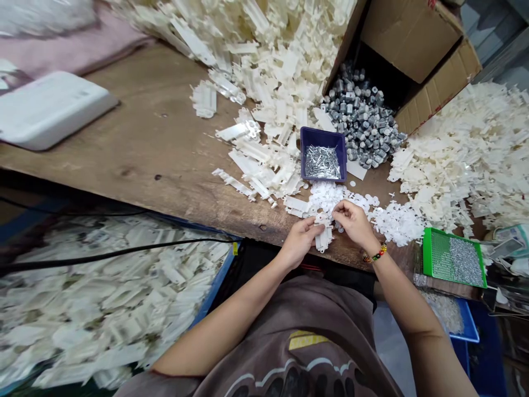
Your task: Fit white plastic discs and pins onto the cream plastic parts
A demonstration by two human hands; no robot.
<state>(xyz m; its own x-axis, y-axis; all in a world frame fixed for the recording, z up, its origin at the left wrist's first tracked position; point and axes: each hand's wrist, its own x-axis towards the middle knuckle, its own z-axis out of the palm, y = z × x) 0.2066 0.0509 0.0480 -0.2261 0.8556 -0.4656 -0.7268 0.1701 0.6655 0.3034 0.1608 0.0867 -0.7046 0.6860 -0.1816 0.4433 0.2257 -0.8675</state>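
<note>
My left hand [301, 241] grips a cream-white moulded plastic part [323, 240] at the table's front edge, thumb lying over it. Just right of that part, my right hand [354, 222] has its fingertips pinched together; whatever is between them is too small to make out. Small white plastic discs [399, 223] lie loose around and behind both hands. Another plastic part [296, 206] rests flat beside the discs. Behind them stands a dark purple tray [303, 157] containing small shiny metal pins [322, 162].
Cream plastic parts [285, 71] are heaped at the back, more thin pieces [475, 149] at right. Grey metallic cylinders [363, 121] spill from a cardboard box [413, 38]. A green basket [427, 253] sits at the right edge. A white device [53, 107] lies far left.
</note>
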